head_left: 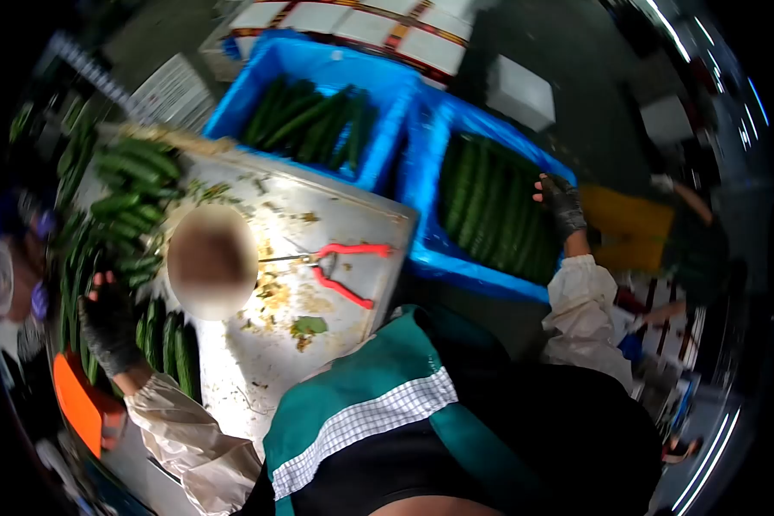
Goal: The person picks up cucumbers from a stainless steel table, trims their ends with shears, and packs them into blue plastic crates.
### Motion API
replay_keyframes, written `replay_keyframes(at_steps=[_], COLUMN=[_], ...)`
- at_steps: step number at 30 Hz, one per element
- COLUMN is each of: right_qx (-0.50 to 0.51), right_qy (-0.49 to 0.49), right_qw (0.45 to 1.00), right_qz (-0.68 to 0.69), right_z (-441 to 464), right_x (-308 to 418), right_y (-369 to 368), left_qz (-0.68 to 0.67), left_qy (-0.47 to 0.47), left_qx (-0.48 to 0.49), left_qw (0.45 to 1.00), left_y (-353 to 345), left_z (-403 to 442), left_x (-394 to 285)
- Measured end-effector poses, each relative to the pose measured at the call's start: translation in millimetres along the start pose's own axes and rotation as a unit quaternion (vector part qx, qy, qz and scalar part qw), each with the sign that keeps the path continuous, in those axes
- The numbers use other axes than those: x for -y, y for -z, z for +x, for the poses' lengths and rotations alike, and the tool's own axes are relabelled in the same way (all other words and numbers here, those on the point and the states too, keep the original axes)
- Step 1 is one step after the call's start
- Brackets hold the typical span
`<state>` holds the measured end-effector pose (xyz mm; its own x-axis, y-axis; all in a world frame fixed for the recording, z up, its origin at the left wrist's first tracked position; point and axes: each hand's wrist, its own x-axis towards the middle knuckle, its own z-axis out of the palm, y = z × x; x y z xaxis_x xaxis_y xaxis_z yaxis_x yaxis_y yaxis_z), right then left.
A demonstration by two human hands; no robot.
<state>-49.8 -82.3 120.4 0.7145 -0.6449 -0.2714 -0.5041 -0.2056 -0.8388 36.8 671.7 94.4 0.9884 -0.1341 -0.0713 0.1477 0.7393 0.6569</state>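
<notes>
- Cucumbers (pixel 494 206): green, slender and cylindrical; you see them packed side by side in the right blue crate (pixel 477 279), long axes roughly parallel and running away from you.
- Left blue crate (pixel 394 90): smooth-walled; its cucumbers fan out, some slanting toward the upper right.
- Counter (pixel 335 219): pale, hard and flat, littered with ragged plant scraps; more cucumbers (pixel 185 357) lie along its left side, the nearest with their long axes pointing away from you.
- Shears (pixel 346 249): slim metal blades directed left, curved red handles splayed right.
- Your left hand (pixel 109 327): dark glove, bare fingertips; fingers extended and parted over the left-side cucumbers, contact impossible to tell.
- Your right hand (pixel 562 206): similarly gloved, at the right crate's far-right edge; fingers slightly bent, gripping nothing visible.
</notes>
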Motion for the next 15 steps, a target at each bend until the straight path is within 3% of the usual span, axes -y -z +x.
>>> replay_keyframes(at_steps=[1,2,3,5,6,8,9,11,13,15], right_qx=[-0.014,-0.016,-0.031,-0.057,-0.059,-0.081,-0.071,-0.080,-0.087,-0.087], right_qy=[-0.028,-0.028,-0.072,-0.123,-0.147,-0.168,-0.157,-0.164,-0.183,-0.177], right_qw=[0.999,0.996,0.990,0.979,0.974,0.972,0.975,0.974,0.966,0.966], right_qz=[0.041,0.080,0.113,0.153,0.165,0.146,0.143,0.137,0.160,0.165], right_z=[2.4,11.6,3.8,-16.1,-27.4,-49.3,-17.2,-12.3,-10.1,-6.4], right_x=[-17.0,-60.5,-83.1,-109.9,-118.0,-129.5,-140.1,-168.0,-181.3,-194.7], right_y=[14.7,35.5,46.8,69.6,76.2,89.4,61.1,68.8,75.5,75.5], left_qz=[-0.030,0.051,0.034,0.178,0.253,0.376,0.421,0.444,0.377,0.385], left_qy=[0.059,0.020,0.048,0.095,0.115,0.157,0.161,0.192,0.285,0.330], left_qx=[-0.003,-0.069,-0.013,-0.091,-0.046,0.048,0.078,0.156,0.137,0.184], left_qw=[0.998,0.996,0.998,0.975,0.960,0.912,0.889,0.861,0.871,0.842], left_y=[-44.4,-113.4,-140.2,-219.8,-244.4,-284.9,-271.0,-296.4,-316.4,-311.9], left_z=[6.3,1.6,11.6,13.6,13.5,10.3,27.3,27.9,22.9,24.5], left_x=[31.8,68.1,98.1,154.0,177.6,218.9,243.5,284.4,318.7,353.1])
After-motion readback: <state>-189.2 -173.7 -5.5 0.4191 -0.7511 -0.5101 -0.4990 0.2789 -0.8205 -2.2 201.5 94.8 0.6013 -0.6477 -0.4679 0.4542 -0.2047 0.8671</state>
